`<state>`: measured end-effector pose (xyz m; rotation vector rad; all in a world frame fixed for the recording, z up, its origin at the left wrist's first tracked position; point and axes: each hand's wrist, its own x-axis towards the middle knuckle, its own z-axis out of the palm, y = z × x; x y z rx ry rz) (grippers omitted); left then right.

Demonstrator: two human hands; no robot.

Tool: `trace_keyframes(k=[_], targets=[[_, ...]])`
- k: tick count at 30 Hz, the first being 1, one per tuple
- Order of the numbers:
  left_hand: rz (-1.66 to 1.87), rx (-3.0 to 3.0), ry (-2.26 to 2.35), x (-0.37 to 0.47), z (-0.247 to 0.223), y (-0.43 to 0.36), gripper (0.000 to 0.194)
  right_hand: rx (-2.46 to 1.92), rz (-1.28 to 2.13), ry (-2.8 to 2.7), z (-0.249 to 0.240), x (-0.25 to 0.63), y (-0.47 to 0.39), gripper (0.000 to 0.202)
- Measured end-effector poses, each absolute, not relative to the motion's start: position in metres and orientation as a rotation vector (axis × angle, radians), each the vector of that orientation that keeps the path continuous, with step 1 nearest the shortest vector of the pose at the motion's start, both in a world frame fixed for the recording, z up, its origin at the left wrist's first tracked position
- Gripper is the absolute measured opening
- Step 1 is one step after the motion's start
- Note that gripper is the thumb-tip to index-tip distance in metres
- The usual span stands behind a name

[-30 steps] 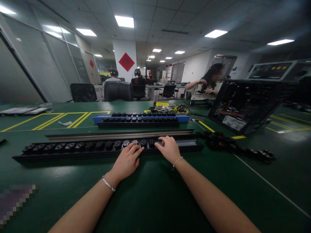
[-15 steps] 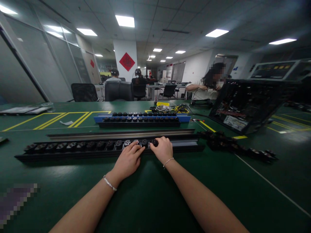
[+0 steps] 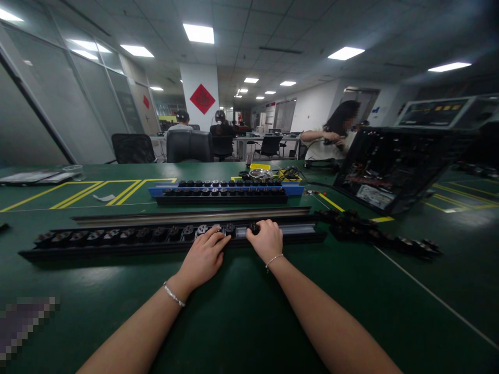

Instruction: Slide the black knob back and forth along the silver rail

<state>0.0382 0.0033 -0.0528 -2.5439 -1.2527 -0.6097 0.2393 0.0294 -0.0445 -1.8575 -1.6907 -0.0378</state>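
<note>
A long black channel lies across the table in front of me, with a row of round black socket modules in its left and middle part. My left hand rests on the front wall, its fingers stretched over the modules near the row's right end. Between thumb and fingers, my right hand pinches one black round module, partly hidden by the fingers. A gap showing the channel's grey inside separates this module from the row. Bare grey channel also shows right of my right hand.
Behind the channel lies a long dark strip. Farther back are a blue rail with more modules and a clear dish. Linked black parts and an opened computer case stand right. A person works behind the case.
My right hand has moved slightly right with the pinched module, widening the gap to the row. The left hand stays on the modules. The view has shifted slightly.
</note>
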Motion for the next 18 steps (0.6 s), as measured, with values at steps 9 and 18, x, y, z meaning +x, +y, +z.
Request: trace_keyframes(k=[9, 18], targets=[[-0.614, -2.528, -1.226, 0.0379, -0.052, 0.0026, 0.044, -1.873, -0.081, -1.677, -0.0466, 0.2402, 0.0289, 0.023], [-0.599, -2.532, -1.24, 0.0371, -0.0512, 0.0015, 0.044, -1.906, -0.073, -1.676, -0.0431, 0.2453, 0.0263, 0.024]])
